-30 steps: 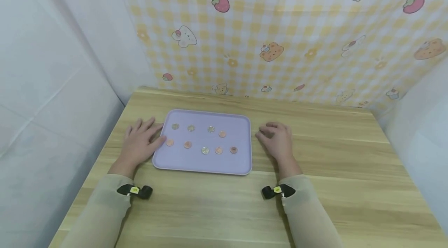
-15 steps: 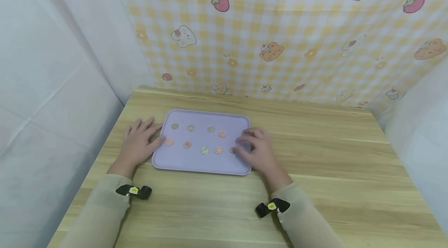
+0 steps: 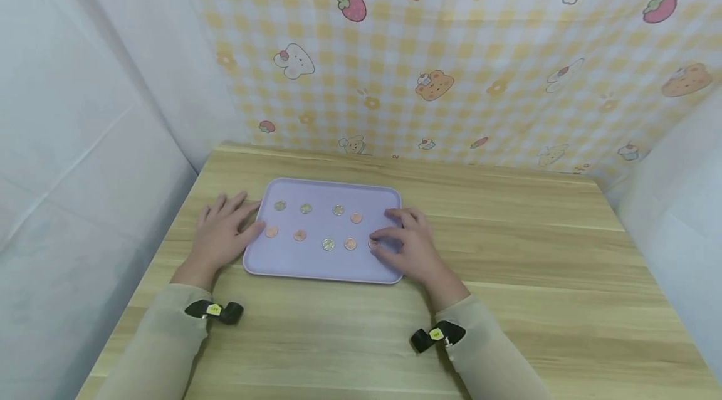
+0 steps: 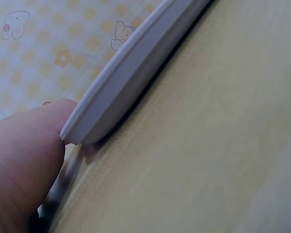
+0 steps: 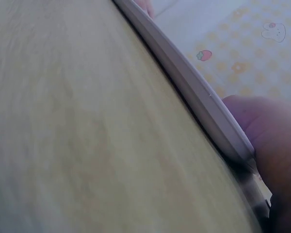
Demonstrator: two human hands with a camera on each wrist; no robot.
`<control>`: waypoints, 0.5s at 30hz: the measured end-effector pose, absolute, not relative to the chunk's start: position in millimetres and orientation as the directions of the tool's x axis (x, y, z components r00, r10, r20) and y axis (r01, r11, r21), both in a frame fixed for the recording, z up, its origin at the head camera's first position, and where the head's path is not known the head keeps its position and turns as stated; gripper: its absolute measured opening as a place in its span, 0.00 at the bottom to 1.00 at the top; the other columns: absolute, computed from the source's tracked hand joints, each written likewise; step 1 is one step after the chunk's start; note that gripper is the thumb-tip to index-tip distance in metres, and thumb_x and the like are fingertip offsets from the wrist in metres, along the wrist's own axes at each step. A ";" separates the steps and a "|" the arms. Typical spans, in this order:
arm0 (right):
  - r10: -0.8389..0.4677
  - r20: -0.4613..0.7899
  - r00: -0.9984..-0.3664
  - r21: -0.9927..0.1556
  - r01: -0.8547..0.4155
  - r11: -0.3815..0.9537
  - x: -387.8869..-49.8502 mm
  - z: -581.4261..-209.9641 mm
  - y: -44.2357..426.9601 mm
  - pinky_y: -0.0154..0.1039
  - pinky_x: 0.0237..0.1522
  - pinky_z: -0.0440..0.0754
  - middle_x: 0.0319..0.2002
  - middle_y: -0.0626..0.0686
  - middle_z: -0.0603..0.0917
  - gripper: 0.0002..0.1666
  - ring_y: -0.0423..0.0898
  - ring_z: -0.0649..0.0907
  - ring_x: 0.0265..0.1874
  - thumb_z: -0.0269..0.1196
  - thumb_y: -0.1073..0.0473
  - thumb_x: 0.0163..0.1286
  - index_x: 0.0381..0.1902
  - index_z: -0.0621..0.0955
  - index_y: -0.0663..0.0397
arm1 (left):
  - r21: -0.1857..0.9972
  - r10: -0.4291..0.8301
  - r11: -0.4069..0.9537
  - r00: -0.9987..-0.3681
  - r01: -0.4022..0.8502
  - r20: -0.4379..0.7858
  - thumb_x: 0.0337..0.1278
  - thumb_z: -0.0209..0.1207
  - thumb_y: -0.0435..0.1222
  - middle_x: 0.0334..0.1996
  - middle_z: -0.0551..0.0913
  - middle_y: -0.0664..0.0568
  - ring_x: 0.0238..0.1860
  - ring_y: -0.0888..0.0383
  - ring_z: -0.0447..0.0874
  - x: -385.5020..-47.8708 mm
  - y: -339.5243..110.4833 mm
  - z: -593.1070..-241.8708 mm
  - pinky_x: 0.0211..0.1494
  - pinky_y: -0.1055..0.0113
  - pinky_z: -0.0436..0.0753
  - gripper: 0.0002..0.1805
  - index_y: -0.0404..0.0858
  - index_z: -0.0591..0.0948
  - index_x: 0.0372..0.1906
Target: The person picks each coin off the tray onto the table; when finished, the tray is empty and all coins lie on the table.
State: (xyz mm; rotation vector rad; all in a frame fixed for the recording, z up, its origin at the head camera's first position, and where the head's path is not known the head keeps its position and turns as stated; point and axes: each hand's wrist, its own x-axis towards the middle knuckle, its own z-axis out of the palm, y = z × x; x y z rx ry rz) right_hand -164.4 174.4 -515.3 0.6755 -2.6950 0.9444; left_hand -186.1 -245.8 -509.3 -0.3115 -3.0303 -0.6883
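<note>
A yellow-and-white checked cloth [image 3: 445, 49] with a cartoon print hangs as a backdrop behind a wood-grain table [image 3: 524, 262]. A white sheet [image 3: 84, 168] covers the left side of the scene, and a pale panel [image 3: 677, 187] closes off the right. On the table, left of center and near its far half, a lilac tray [image 3: 316, 265] with rounded corners and a low rim lies flat; both wrist views show its outer wall from the side.

Two arms in beige reach in from the near edge, the left sleeve [image 3: 158, 337] and the right sleeve [image 3: 487, 343] on either side of the tray. The left hand [image 3: 220, 234] is wide, its fingers spread over the table beside the tray's left end, with its thumb touching the rim. The right hand [image 3: 410, 246] extends over the tray's right end, fingers bent, thumb and forefinger set narrow. A black left camera [image 3: 231, 313] and a matching right camera [image 3: 420, 340], each beside a yellow label, sit at the cuffs.

Nine coins [image 3: 328, 244], some coppery and some pale metallic, lie in the tray in two loose rows, four in the far row and five in the near. The last coin [image 3: 373, 242], at the right end of the near row, is partly hidden between the right thumb and forefinger; whether they grip it, one cannot tell.
</note>
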 end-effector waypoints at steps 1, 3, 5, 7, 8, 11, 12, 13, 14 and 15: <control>-0.349 0.329 -0.877 -0.539 -0.478 0.694 -164.3 -515.4 174.4 0.70 0.73 0.52 0.70 0.59 0.79 0.11 0.64 0.66 0.72 0.79 0.45 0.61 0.41 0.94 0.35 | 0.426 0.190 0.883 -0.980 0.198 0.062 0.77 0.52 0.61 0.83 0.58 0.35 0.82 0.23 0.42 -185.8 -245.7 -509.0 0.77 0.23 0.38 0.36 0.44 0.75 0.77; -0.343 0.313 -0.886 -0.543 -0.463 0.701 -164.3 -515.9 174.1 0.70 0.74 0.51 0.71 0.58 0.78 0.10 0.64 0.65 0.73 0.80 0.44 0.62 0.40 0.93 0.35 | 0.427 0.192 0.882 -0.979 0.200 0.061 0.77 0.52 0.61 0.83 0.58 0.35 0.82 0.23 0.42 -185.8 -245.8 -509.1 0.77 0.23 0.38 0.36 0.44 0.75 0.77; -0.335 0.287 -0.898 -0.553 -0.440 0.707 -164.0 -515.9 173.9 0.70 0.74 0.50 0.72 0.57 0.77 0.09 0.64 0.63 0.74 0.80 0.45 0.62 0.39 0.93 0.34 | 0.428 0.193 0.881 -0.979 0.201 0.061 0.77 0.52 0.61 0.83 0.58 0.35 0.82 0.23 0.41 -185.8 -246.0 -509.6 0.77 0.23 0.38 0.36 0.44 0.75 0.77; -0.327 0.251 -0.911 -0.568 -0.412 0.713 -163.7 -515.7 173.4 0.70 0.75 0.47 0.73 0.56 0.76 0.09 0.65 0.61 0.76 0.80 0.45 0.62 0.38 0.92 0.34 | 0.428 0.194 0.881 -0.979 0.202 0.063 0.77 0.53 0.61 0.83 0.58 0.35 0.82 0.23 0.41 -185.7 -246.4 -510.4 0.77 0.23 0.38 0.36 0.44 0.75 0.77; -0.323 0.231 -0.918 -0.577 -0.397 0.714 -163.7 -515.3 173.0 0.71 0.75 0.46 0.74 0.56 0.75 0.08 0.66 0.59 0.77 0.80 0.45 0.62 0.38 0.92 0.34 | 0.428 0.195 0.880 -0.979 0.204 0.065 0.77 0.53 0.61 0.83 0.58 0.34 0.82 0.23 0.42 -186.0 -246.7 -511.3 0.76 0.23 0.38 0.36 0.44 0.75 0.77; -0.314 0.170 -0.934 -0.600 -0.351 0.719 -163.3 -513.5 171.7 0.72 0.76 0.41 0.76 0.57 0.72 0.08 0.67 0.53 0.80 0.79 0.46 0.63 0.37 0.91 0.34 | 0.427 0.195 0.880 -0.978 0.207 0.071 0.77 0.53 0.61 0.83 0.58 0.34 0.81 0.22 0.42 -186.0 -246.7 -511.9 0.76 0.23 0.38 0.36 0.44 0.75 0.77; -0.312 0.151 -0.938 -0.604 -0.337 0.722 -163.2 -513.0 171.2 0.72 0.77 0.39 0.77 0.57 0.71 0.07 0.67 0.51 0.81 0.79 0.46 0.64 0.37 0.91 0.35 | 0.426 0.195 0.881 -0.978 0.207 0.073 0.77 0.52 0.61 0.83 0.58 0.34 0.81 0.22 0.42 -186.3 -246.7 -512.3 0.76 0.22 0.38 0.36 0.44 0.75 0.77; -0.309 0.133 -0.942 -0.607 -0.324 0.725 -163.0 -512.3 170.8 0.73 0.77 0.38 0.77 0.57 0.70 0.08 0.67 0.50 0.82 0.79 0.46 0.65 0.37 0.90 0.35 | 0.425 0.195 0.881 -0.978 0.207 0.074 0.77 0.52 0.61 0.83 0.58 0.34 0.81 0.22 0.42 -186.6 -246.9 -512.8 0.76 0.22 0.38 0.36 0.44 0.75 0.77; -0.308 0.119 -0.944 -0.607 -0.315 0.730 -162.8 -512.1 170.5 0.73 0.77 0.37 0.78 0.57 0.69 0.07 0.67 0.48 0.82 0.79 0.46 0.65 0.37 0.90 0.35 | 0.424 0.194 0.882 -0.978 0.207 0.075 0.77 0.52 0.61 0.83 0.58 0.34 0.81 0.22 0.42 -186.7 -246.9 -513.2 0.76 0.22 0.38 0.36 0.44 0.75 0.77; -0.307 0.107 -0.946 -0.606 -0.307 0.734 -162.6 -512.0 170.3 0.73 0.77 0.36 0.78 0.57 0.69 0.08 0.67 0.47 0.83 0.78 0.46 0.66 0.38 0.89 0.35 | 0.424 0.192 0.882 -0.978 0.206 0.075 0.77 0.52 0.61 0.83 0.58 0.34 0.81 0.22 0.42 -186.5 -246.6 -513.0 0.77 0.23 0.38 0.36 0.44 0.75 0.77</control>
